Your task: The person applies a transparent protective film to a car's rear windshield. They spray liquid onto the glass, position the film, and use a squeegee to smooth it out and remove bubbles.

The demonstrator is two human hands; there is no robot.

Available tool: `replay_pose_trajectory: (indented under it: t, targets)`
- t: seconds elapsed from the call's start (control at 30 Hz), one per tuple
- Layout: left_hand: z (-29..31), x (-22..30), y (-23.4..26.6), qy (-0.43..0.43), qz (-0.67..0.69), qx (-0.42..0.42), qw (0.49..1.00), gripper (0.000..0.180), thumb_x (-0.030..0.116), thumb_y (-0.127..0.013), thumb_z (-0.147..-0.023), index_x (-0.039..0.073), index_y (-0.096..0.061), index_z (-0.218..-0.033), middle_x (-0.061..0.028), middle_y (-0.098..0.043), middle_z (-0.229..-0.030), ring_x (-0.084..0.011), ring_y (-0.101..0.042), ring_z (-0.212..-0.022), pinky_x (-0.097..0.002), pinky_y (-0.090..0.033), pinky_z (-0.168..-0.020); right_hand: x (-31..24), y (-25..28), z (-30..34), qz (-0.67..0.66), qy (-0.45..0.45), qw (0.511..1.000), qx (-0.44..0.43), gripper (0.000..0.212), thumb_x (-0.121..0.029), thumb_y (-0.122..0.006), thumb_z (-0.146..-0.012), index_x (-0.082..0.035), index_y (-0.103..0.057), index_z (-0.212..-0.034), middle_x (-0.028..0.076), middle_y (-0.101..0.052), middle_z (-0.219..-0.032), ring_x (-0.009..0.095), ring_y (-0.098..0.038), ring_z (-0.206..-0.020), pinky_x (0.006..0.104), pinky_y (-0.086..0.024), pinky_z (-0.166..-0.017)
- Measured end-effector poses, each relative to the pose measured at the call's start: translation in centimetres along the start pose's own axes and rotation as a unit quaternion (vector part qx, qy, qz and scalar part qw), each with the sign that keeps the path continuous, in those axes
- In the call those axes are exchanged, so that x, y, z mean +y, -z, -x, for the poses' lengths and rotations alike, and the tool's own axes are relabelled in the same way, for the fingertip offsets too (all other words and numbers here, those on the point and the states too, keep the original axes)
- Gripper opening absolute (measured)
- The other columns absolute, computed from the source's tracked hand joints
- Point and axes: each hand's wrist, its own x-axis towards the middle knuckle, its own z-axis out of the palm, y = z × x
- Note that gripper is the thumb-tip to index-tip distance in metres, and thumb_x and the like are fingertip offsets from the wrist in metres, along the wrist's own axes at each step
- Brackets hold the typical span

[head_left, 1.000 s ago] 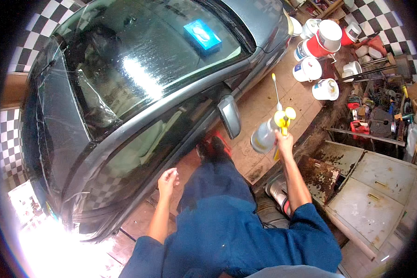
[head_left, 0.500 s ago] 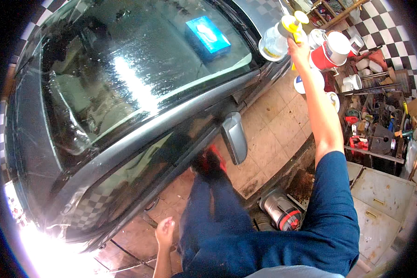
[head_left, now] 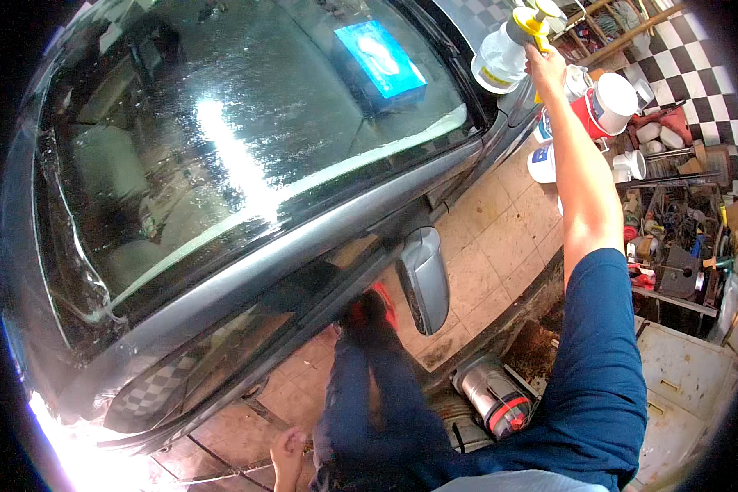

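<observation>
We are holding a clear spray bottle (head_left: 498, 67) with a yellow head at arm's length, well beyond the car's side mirror (head_left: 424, 283), our right hand (head_left: 547, 72) wrapping its neck. Our left hand (head_left: 288, 450) is hanging nearer to us than the mirror, blurring too much for us to tell whether it is closing or loose; we are seeing nothing in it.

We are risking a slip: a wet grip could be dropping the bottle onto the car's bodywork beside it. By leaning so far, we could be catching a sleeve on the mirror, or tripping over the silver canister (head_left: 482, 389) standing to its near right.

Left of the mirror, the windshield (head_left: 287, 123) is looking wet, mirroring a white glare; a blue box (head_left: 381, 61) is showing there, on or behind the glass, we cannot tell. Brown tiles (head_left: 488, 234) are running right of the mirror, a red bucket (head_left: 603, 111) is standing beyond it, and a black-and-white checked wall (head_left: 685, 49) is rising farther off.
</observation>
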Motion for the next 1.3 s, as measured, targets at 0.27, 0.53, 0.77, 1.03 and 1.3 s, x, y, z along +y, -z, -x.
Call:
replay_pose_trajectory:
  t: [0.27, 0.53, 0.77, 1.03, 1.3]
  targets:
    - [-1.7, 1.0, -1.4, -0.020, -0.034, -0.021, 0.999, 0.017, 0.008, -0.064, -0.082, 0.001, -0.064, -0.098, -0.0027, -0.062, -0.080, -0.0076, -0.057, -0.071, -0.0209, -0.046, -0.062, -1.8, -2.6, -2.6, -0.042, 0.015, 0.987, -0.153, 0.027, -0.029, -0.069, -0.080, -0.004, -0.061, -0.086, 0.001, -0.059, -0.070, 0.008, -0.056, -0.061, 0.0238, -0.048, -0.057]
    - [-2.9, -1.6, -0.6, -0.018, -0.036, -0.013, 0.999, 0.020, 0.008, -0.065, -0.082, 0.001, -0.064, -0.100, -0.0051, -0.062, -0.086, -0.0108, -0.058, -0.079, -0.0230, -0.047, -0.071, -3.8, -9.1, 1.2, -0.033, 0.110, 0.976, -0.184, 0.042, -0.033, -0.073, -0.073, -0.001, -0.063, -0.099, 0.010, -0.065, -0.087, 0.019, -0.061, -0.082, 0.0334, -0.046, -0.075]
    - [-2.7, 0.5, -0.6, -0.040, 0.022, -0.017, 0.999, 0.020, 0.010, -0.065, -0.082, 0.001, -0.063, -0.101, -0.0041, -0.062, -0.085, -0.0090, -0.059, -0.075, -0.0216, -0.048, -0.069, -2.8, -12.2, 4.2, -0.011, 0.143, 0.982, -0.122, 0.048, -0.028, -0.070, -0.076, 0.002, -0.053, -0.110, 0.019, -0.059, -0.101, 0.029, -0.058, -0.095, 0.0367, -0.044, -0.083]
    - [-2.4, -2.3, -0.6, -0.055, 0.003, -0.013, 0.998, 0.024, 0.013, -0.065, -0.083, 0.000, -0.063, -0.103, -0.0067, -0.065, -0.089, -0.0117, -0.061, -0.080, -0.0250, -0.049, -0.072, -4.4, -12.3, 4.2, 0.124, 0.080, 0.972, -0.180, 0.082, -0.053, -0.067, -0.073, -0.001, -0.041, -0.130, 0.019, -0.047, -0.126, 0.030, -0.043, -0.119, 0.0373, -0.032, -0.100]
    - [-0.3, 6.0, 3.2, -0.133, 0.097, 0.110, 0.980, 0.029, 0.018, -0.066, -0.083, 0.003, -0.061, -0.107, -0.0049, -0.065, -0.098, -0.0116, -0.059, -0.092, -0.0264, -0.047, -0.083, -5.1, -9.4, 7.0, 0.116, 0.228, 0.965, -0.064, 0.053, -0.030, -0.070, -0.076, 0.004, -0.053, -0.114, 0.017, -0.061, -0.101, 0.029, -0.058, -0.094, 0.0381, -0.044, -0.084]
